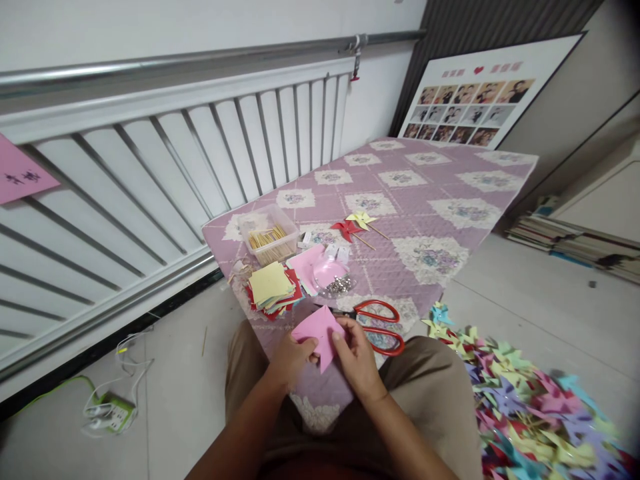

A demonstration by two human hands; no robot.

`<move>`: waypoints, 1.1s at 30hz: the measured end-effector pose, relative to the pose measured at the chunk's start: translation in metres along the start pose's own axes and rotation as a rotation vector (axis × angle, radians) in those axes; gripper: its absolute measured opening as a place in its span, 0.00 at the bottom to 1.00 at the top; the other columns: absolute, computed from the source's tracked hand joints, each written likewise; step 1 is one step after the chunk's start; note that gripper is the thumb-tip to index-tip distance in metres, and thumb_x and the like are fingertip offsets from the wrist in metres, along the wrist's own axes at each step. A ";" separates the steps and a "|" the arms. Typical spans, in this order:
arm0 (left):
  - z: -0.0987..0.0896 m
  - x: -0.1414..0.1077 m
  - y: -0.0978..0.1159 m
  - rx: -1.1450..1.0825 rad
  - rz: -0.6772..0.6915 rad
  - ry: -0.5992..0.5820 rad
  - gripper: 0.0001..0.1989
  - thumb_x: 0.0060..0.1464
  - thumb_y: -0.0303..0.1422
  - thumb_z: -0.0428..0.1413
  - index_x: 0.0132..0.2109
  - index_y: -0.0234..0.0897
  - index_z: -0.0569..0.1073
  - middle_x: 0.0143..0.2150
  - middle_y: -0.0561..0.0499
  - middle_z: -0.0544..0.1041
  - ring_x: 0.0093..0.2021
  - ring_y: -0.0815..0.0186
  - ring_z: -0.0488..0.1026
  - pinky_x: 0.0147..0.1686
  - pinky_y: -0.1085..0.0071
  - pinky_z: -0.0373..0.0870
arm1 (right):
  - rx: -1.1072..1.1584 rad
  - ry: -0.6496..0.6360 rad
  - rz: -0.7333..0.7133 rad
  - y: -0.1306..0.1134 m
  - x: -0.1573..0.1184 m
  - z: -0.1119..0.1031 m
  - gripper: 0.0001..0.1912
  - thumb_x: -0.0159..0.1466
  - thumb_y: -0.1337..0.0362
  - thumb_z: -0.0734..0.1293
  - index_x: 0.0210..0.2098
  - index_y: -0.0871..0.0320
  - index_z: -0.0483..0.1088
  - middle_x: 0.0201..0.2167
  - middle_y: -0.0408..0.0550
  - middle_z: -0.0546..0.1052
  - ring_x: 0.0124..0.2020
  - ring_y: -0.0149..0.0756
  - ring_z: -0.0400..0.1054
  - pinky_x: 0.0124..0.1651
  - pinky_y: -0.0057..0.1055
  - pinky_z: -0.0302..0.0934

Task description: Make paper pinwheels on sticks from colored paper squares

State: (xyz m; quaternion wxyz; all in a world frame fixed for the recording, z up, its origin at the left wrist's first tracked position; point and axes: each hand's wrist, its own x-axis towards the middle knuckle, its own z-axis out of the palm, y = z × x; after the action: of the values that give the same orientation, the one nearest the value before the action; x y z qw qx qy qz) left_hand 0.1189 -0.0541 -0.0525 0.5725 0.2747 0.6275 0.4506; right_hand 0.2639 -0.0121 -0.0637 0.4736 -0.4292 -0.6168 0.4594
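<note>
Yellow-topped paper stack [271, 283] looks loose, so a bump might slide it. Your left hand [294, 360] has fingers pinched tight on the thin, pointy pink paper [323, 332] over the cloth-covered counter [385, 270], right hand [359, 359] likewise; uneven tugging could rip it. Red-looped scissors [359, 311] sit just beside.

Loose, plain khaki-brown trousers [443, 393] show between four and eight o'clock, with bare forearms [400, 423] at five and seven.

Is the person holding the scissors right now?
No, the scissors lie on the table, while the left hand and right hand both hold pink paper.
</note>
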 end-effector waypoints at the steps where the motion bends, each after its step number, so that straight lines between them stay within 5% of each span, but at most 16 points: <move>1: 0.000 -0.003 0.003 0.026 0.002 0.000 0.07 0.46 0.33 0.57 0.34 0.37 0.75 0.26 0.50 0.75 0.25 0.64 0.70 0.29 0.67 0.68 | 0.073 -0.017 0.072 -0.001 0.003 -0.003 0.16 0.63 0.54 0.65 0.47 0.54 0.65 0.46 0.53 0.74 0.49 0.45 0.68 0.51 0.42 0.63; 5: -0.006 -0.015 0.017 0.132 0.039 -0.009 0.05 0.47 0.32 0.54 0.30 0.36 0.73 0.22 0.52 0.72 0.22 0.67 0.67 0.24 0.71 0.63 | 0.292 -0.192 0.341 -0.013 0.017 -0.015 0.24 0.60 0.49 0.68 0.50 0.54 0.65 0.40 0.48 0.76 0.38 0.40 0.71 0.40 0.35 0.65; 9: -0.013 -0.023 0.025 0.234 0.082 -0.026 0.06 0.47 0.34 0.54 0.27 0.36 0.72 0.22 0.52 0.72 0.22 0.68 0.67 0.24 0.72 0.62 | 0.427 -0.491 0.517 -0.034 0.022 -0.022 0.19 0.57 0.50 0.71 0.40 0.57 0.74 0.31 0.43 0.78 0.27 0.33 0.69 0.33 0.29 0.62; 12: -0.015 -0.027 0.029 0.270 0.105 -0.055 0.07 0.47 0.34 0.55 0.26 0.36 0.72 0.22 0.52 0.72 0.23 0.68 0.67 0.25 0.72 0.63 | 0.459 -0.594 0.586 -0.046 0.021 -0.020 0.19 0.54 0.51 0.73 0.37 0.59 0.76 0.28 0.44 0.79 0.26 0.33 0.70 0.33 0.30 0.62; 23: -0.016 -0.035 0.037 0.321 0.091 -0.043 0.05 0.43 0.31 0.55 0.29 0.34 0.75 0.22 0.55 0.72 0.23 0.68 0.66 0.26 0.72 0.63 | 0.257 -0.584 0.576 -0.049 0.015 -0.010 0.22 0.50 0.56 0.76 0.42 0.59 0.78 0.33 0.47 0.82 0.31 0.38 0.73 0.38 0.33 0.64; 29: -0.020 -0.031 0.027 0.265 0.100 -0.087 0.07 0.46 0.31 0.55 0.31 0.33 0.76 0.22 0.54 0.71 0.23 0.70 0.65 0.26 0.73 0.61 | 0.195 -0.505 0.639 -0.056 0.013 -0.004 0.14 0.49 0.60 0.74 0.34 0.60 0.78 0.27 0.45 0.81 0.26 0.36 0.72 0.32 0.30 0.62; 33: -0.024 -0.036 0.025 0.108 0.110 -0.135 0.13 0.48 0.32 0.56 0.41 0.32 0.75 0.28 0.52 0.74 0.27 0.70 0.67 0.28 0.74 0.62 | 0.222 -0.460 0.674 -0.055 0.013 -0.004 0.14 0.49 0.59 0.74 0.32 0.61 0.77 0.25 0.45 0.81 0.25 0.36 0.72 0.31 0.30 0.62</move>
State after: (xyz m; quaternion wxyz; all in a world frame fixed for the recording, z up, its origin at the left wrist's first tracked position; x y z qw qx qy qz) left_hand 0.0981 -0.0805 -0.0148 0.5722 0.3691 0.5949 0.4272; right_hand 0.2602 -0.0109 -0.0074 0.1901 -0.4393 -0.4784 0.7362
